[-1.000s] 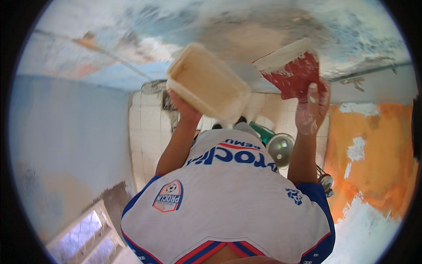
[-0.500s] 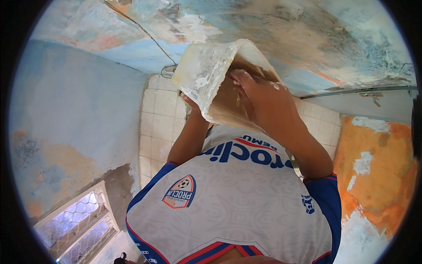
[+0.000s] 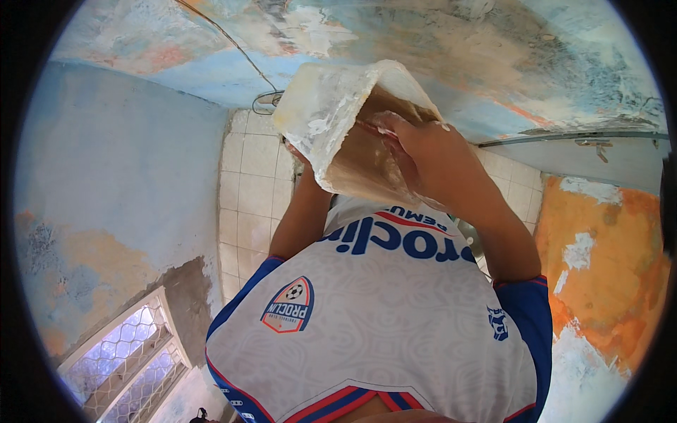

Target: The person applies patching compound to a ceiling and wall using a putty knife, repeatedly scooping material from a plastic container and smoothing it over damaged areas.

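A white square plastic bucket, crusted with dried plaster along its rim, is held up tilted in front of my chest, its mouth facing toward me and to the right. My left hand supports it from its left underside; most of those fingers are hidden behind the wall. Inside the mouth is my right hand, fingers bent and smeared with white paste. A thin edge shows by its fingertips, but I cannot make out what it holds. Brownish wet residue coats the bucket's inner wall.
Ahead stands a patchy, peeling wall with a hanging cable. Pale floor tiles lie below. A window with wire mesh is at lower left, and an orange peeling wall at right.
The bucket has shifted slightly left and up with my left hand. My right hand has turned a little inside it, and a thin edge now shows at its fingertips.
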### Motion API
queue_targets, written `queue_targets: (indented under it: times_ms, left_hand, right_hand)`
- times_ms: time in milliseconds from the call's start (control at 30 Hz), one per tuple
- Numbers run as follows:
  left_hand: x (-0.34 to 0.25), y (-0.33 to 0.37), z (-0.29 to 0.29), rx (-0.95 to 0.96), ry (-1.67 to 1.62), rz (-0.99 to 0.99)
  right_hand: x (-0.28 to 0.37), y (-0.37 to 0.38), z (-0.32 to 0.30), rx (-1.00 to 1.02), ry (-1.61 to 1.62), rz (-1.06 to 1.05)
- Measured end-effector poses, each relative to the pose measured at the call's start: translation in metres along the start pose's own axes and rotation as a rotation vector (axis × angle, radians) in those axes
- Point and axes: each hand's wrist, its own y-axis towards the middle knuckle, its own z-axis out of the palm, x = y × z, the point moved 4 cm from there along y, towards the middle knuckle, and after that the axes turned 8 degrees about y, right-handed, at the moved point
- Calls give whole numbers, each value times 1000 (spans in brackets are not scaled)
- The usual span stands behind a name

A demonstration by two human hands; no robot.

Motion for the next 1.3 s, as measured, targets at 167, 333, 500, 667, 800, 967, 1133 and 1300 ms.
queue_targets:
  times_ms: [167, 333, 500, 667, 800, 967, 1133, 1300]
  left_hand:
    - [-3, 5, -1, 2, 33, -6]
    - [-1, 3, 1, -1, 54, -16]
    - [3, 3, 11, -2, 84, -16]
    - [16, 12, 26, 44, 210, 14]
    - [39, 11, 65, 112, 251, 0]
    - [69, 23, 84, 48, 187, -87]
    - [74, 19, 79, 134, 239, -120]
    - [84, 12, 66, 12, 288, -179]
  right_hand:
    - [-7, -1, 16, -46, 41, -163]
    - [-17, -7, 8, 106, 277, -85]
    - [-44, -21, -11, 78, 488, -48]
    - [-91, -45, -35, -208, 1087, 131]
    - [-159, -69, -49, -468, 1491, 94]
    - [-256, -90, -41, -814, 1736, 46]
    - [-376, -116, -16, -1149, 1789, 183]
    - [-455, -108, -40, -1526, 1608, 368]
